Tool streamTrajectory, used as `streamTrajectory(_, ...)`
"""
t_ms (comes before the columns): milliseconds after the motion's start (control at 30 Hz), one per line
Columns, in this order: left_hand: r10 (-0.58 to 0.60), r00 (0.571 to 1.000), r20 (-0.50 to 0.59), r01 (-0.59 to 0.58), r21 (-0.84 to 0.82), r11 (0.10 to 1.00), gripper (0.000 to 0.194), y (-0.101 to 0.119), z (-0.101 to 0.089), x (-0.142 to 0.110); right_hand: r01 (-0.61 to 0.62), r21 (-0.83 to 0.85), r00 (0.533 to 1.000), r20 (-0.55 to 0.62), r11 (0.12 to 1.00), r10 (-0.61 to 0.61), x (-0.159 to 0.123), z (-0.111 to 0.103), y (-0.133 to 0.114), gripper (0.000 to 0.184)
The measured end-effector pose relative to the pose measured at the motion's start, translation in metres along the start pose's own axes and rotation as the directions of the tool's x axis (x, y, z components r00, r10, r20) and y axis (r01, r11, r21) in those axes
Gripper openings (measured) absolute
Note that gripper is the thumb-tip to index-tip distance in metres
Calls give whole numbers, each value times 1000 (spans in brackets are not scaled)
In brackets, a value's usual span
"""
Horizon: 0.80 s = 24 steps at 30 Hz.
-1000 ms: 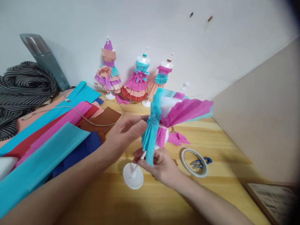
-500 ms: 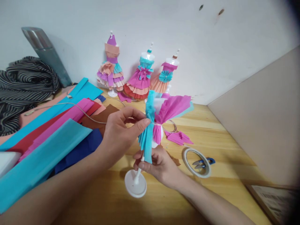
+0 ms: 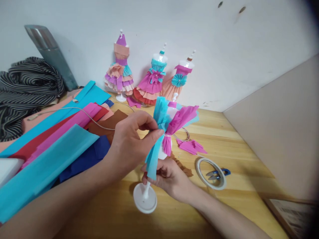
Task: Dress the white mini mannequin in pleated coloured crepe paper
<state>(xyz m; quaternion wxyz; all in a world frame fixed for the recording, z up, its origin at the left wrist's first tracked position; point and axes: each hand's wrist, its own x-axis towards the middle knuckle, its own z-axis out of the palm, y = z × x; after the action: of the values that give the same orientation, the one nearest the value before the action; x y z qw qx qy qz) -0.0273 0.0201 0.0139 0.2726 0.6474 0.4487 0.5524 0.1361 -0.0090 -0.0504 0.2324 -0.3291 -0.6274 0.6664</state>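
In the head view a small white dress-form stand (image 3: 145,198) is tilted above the table. My right hand (image 3: 171,177) is closed around its pole, below the torso. Pink crepe paper (image 3: 183,119) is gathered at the form's waist, bound by a pale band, and fans out above it. My left hand (image 3: 134,139) pinches a pleated turquoise crepe paper strip (image 3: 152,161) against the waist, thumb and forefinger together. That strip flares upward and hangs down in front of my right fingers, hiding part of them.
Three dressed mini forms (image 3: 156,78) stand along the wall. Folded crepe paper sheets (image 3: 53,152) lie on the left, near a striped cloth (image 3: 28,86) and a bottle (image 3: 53,56). On the right are a tape roll (image 3: 199,172), blue-handled snips (image 3: 225,171) and pink scraps (image 3: 190,146).
The turquoise strip has shifted, its lower end swinging left and downward. The form has turned slightly, so more of its top shows. Both hands keep their hold.
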Motion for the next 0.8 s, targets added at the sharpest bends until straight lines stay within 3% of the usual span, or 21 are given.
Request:
streamTrajectory(133, -27, 999, 47, 26, 27, 999, 14, 1, 1, 0, -1, -23, 1000, 9, 1000, 1, 0, 0, 0, 33)
streamTrajectory(467, -57, 997, 47, 59, -28, 998, 10, 2, 1, 0, 4, -41, 1000, -14, 999, -5, 0, 2, -5, 27)
streamTrajectory(633, -169, 980, 103, 187, -194, 963, 12, -1, 0, 2, -1, -35, 998, -66, 999, -1, -1, 0, -2, 24)
streamTrajectory(800, -286, 954, 94, 301, -299, 906, 13, -6, 2, 4, -59, -26, 993, -108, 998, 56, 1, 1, -1, 22)
